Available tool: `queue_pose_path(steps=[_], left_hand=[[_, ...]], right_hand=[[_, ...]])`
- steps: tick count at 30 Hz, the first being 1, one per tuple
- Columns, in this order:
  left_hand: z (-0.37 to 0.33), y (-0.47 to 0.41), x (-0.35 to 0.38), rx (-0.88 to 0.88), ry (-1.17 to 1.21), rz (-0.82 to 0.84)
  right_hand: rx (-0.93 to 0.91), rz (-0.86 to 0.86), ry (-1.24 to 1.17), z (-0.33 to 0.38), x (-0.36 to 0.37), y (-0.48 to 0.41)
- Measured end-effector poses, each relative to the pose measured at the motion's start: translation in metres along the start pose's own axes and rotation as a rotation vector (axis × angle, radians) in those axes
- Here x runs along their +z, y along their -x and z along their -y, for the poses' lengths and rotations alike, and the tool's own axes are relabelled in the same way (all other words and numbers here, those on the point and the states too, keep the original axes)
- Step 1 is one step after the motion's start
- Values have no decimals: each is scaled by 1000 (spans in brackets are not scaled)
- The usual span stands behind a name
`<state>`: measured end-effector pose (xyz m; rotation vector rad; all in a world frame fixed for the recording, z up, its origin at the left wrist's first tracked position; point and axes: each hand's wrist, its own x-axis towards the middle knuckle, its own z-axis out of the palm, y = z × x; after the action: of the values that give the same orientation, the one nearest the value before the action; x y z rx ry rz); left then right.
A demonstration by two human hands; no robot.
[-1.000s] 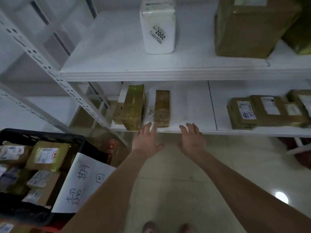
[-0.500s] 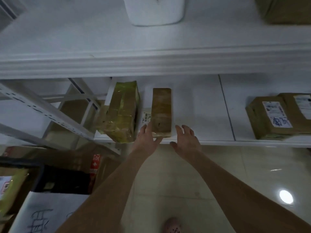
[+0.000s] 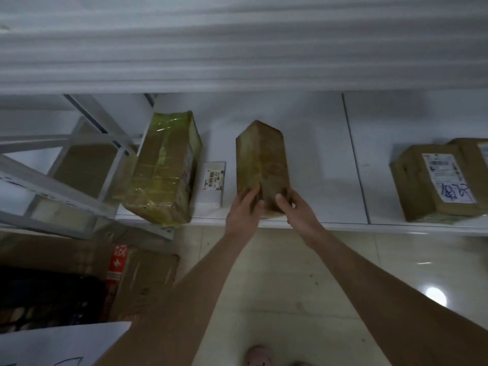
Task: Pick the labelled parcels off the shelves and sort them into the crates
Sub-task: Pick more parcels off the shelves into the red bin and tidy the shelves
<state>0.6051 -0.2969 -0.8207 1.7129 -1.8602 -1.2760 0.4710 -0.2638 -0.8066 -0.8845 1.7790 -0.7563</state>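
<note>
Since half a second ago: parcel [image 3: 261, 159], then flat on shelf [image 3: 317, 159], now turned with one long edge up; both grips now clasp its near end at front lip. Left grip [image 3: 241, 212] curled round left face, right grip [image 3: 298, 211] round right face. Whether parcel touches shelf: cannot tell. Bare shelf to its right. Flat white packet [image 3: 212, 180] just left, taped parcel [image 3: 163, 167] beyond it, overhanging lip. Upper shelf [image 3: 237, 62] blurred overhead. Parcel's label hidden. Boxes [image 3: 433, 180] far right, cut off. Crate [image 3: 39, 294] dark, indistinct.

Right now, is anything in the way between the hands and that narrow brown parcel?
Nothing visible. Both the left hand and right hand grip the narrow brown parcel at its near end.
</note>
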Motion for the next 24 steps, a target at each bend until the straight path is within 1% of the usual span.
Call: queue_pose_path(steps=[3,6,8,11,13,15,17,18,20,21,23,24], left_hand=[[-8,3,21,64,-114,29],[-18,10,38,106,-163,29],[-21,11,42,30,-152,-21],[-24,0,36,-129,-46,-100],[-26,-15,33,-221,38,-76],[-29,-25,32,-285,176,27],[-35,-25,36,-271,339,105],[-38,-22,40,-239,377,109],[-43,-15,48,-143,355,86],[-46,-13,51,-96,328,88],[-55,-9,57,-44,259,142],[-58,-9,63,-20,174,169]], right_hand=[[101,18,-155,-16,-20,10],[150,8,-197,-34,-31,10],[158,-18,-122,-42,-37,6],[183,-52,-46,-51,-45,-6],[183,-77,-107,-52,-51,-17],[164,-34,-188,-49,-54,-26],[112,17,-239,-51,-54,-31],[96,1,-253,-54,-56,-33],[111,-70,-294,-60,-65,-30],[117,-104,-261,-62,-71,-27],[106,-176,-85,-65,-85,-21],[84,-212,-36,-66,-91,-19]])
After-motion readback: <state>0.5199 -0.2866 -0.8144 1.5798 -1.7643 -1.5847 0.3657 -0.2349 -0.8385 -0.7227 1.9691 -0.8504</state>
